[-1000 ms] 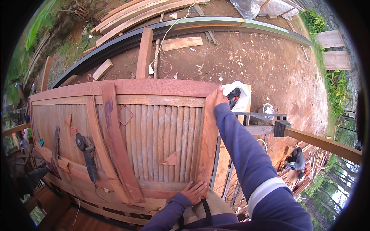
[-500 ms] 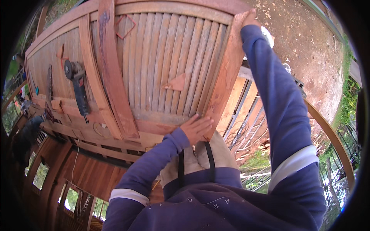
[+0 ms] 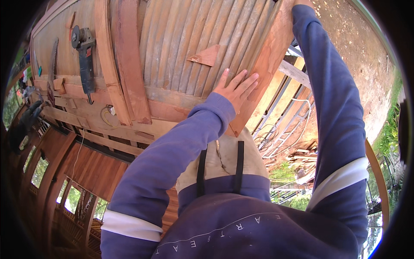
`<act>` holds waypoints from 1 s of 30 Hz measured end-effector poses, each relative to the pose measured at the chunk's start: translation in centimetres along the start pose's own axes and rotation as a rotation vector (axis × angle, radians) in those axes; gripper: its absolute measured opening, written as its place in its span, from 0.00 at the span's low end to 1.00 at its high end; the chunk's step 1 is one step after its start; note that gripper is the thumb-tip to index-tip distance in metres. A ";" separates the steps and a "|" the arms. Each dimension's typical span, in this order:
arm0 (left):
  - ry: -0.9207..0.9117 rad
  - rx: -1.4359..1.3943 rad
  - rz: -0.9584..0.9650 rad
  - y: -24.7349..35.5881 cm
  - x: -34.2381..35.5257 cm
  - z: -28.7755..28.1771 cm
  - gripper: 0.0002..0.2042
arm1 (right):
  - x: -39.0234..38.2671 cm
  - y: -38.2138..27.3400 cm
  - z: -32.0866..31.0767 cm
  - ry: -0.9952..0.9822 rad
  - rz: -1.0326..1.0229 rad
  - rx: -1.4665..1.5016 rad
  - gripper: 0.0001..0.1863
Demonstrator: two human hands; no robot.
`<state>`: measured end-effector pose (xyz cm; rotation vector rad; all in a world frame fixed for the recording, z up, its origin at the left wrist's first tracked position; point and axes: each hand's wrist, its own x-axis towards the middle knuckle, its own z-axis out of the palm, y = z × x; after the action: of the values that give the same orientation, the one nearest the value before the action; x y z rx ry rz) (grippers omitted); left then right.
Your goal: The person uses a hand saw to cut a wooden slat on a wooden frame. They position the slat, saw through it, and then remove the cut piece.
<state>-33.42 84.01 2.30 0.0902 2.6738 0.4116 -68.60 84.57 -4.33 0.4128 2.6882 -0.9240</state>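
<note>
My left hand [image 3: 235, 90] lies open, fingers spread, on the right edge board [image 3: 267, 60] of a slatted wooden panel [image 3: 170, 52], near its lower corner. My right hand [image 3: 302, 3] is at the board's far end, cut off at the top of the picture, so its fingers are hidden. A triangular wood offcut [image 3: 206, 56] lies on the slats just above my left hand. Two loose boards [image 3: 131, 86] cross the panel. An angle grinder [image 3: 85, 60] and a handsaw [image 3: 53, 69] rest farther left on it.
Metal rails with wood planks [image 3: 280, 121] and a white cable sit below the panel's right side. A scrap wood pile [image 3: 302, 159] lies beyond. A timber structure [image 3: 73, 164] stands at lower left. Dirt ground [image 3: 371, 86] spreads to the right.
The view has tilted down, so the panel sits higher in the picture and more of my body shows. My left hand has shifted along the board, fingers spread wider.
</note>
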 end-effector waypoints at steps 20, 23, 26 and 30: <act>-0.162 -0.170 0.032 -0.8 0.4 -1.3 0.51 | 1.7 -0.3 0.8 -0.025 0.054 -0.071 0.48; -0.190 -0.204 0.024 -0.7 -0.1 -1.5 0.52 | 2.1 -0.5 0.7 -0.027 0.048 -0.058 0.48; -0.191 -0.198 0.014 -1.1 0.1 -1.7 0.53 | 1.8 -1.0 0.9 -0.017 0.053 -0.060 0.49; -0.190 -0.247 0.003 -1.2 0.2 -1.9 0.53 | 2.2 -0.7 1.0 -0.013 0.087 -0.051 0.50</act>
<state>-34.35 82.42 3.49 0.0565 2.4171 0.6940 -70.76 83.81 -5.49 0.5064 2.6526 -0.8287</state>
